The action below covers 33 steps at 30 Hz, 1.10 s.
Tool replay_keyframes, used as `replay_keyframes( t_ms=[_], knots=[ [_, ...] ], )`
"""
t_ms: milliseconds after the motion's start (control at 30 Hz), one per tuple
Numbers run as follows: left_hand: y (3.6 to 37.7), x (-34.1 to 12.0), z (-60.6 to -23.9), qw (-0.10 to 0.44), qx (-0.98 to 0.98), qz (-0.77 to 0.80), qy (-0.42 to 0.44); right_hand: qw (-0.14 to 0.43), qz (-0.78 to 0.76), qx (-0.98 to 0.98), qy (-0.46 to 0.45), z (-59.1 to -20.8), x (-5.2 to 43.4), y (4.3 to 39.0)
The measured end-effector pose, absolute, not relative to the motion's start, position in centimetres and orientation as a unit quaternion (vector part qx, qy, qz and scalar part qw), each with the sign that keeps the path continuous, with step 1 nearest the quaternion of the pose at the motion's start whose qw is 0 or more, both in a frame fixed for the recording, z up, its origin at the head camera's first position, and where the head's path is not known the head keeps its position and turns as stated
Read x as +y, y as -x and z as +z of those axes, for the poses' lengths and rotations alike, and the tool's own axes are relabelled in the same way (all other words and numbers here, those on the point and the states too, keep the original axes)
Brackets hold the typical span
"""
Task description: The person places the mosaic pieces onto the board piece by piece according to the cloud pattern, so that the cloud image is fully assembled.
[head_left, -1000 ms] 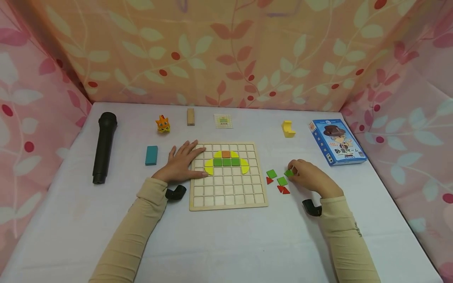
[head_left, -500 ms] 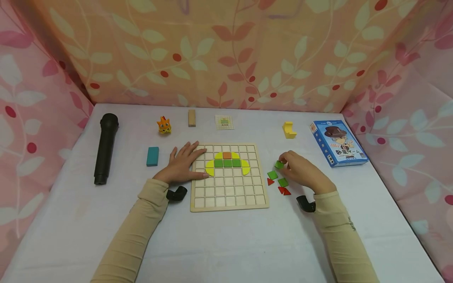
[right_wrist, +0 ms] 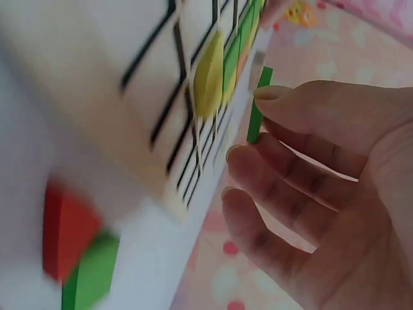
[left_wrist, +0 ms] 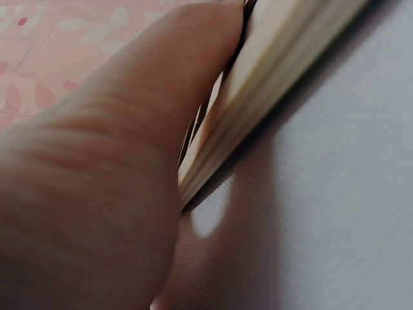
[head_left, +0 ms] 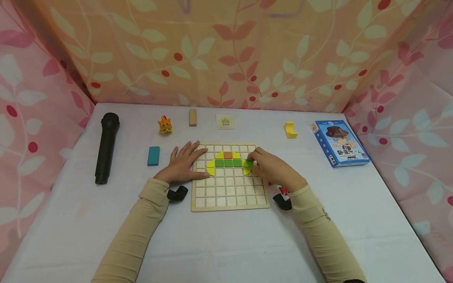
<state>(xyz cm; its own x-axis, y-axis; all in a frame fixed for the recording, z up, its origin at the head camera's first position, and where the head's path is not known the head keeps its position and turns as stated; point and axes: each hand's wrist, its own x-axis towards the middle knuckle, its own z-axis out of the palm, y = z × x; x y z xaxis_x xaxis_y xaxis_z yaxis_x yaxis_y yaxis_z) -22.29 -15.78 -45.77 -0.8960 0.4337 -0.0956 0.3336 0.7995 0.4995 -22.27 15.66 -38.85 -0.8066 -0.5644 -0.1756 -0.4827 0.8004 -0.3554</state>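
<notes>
My right hand [head_left: 274, 169] pinches a green tile [head_left: 249, 162] just over the right side of the wooden board [head_left: 229, 198], beside the yellow piece [right_wrist: 208, 74]. My left hand [head_left: 182, 162] lies flat, fingers straight, on the board's left edge. I think I am placing this tile now; next it needs lining up with an empty square and pressing down

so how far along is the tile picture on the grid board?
Done: an orange tile, three green squares and yellow curved pieces sit on the board. In hand: the right hand pinches a green tile over the board's right side; the left hand steadies the board. Left: loose red and green pieces.
</notes>
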Motion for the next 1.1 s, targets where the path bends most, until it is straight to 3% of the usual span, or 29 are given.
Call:
replay_keyframes(
  t_ms=[333, 1100],
  knots=[
    [22.1, -15.7, -45.5, 0.107, 0.944, 0.239, -0.200, 0.094, -0.114, 0.913, 0.379, -40.1, 11.9, 21.8],
    [22.1, -15.6, -45.3, 0.113, 0.943, 0.243, -0.196, 0.075, -0.091, 0.889, 0.443, -40.7, 8.5, 21.8]
  ],
)
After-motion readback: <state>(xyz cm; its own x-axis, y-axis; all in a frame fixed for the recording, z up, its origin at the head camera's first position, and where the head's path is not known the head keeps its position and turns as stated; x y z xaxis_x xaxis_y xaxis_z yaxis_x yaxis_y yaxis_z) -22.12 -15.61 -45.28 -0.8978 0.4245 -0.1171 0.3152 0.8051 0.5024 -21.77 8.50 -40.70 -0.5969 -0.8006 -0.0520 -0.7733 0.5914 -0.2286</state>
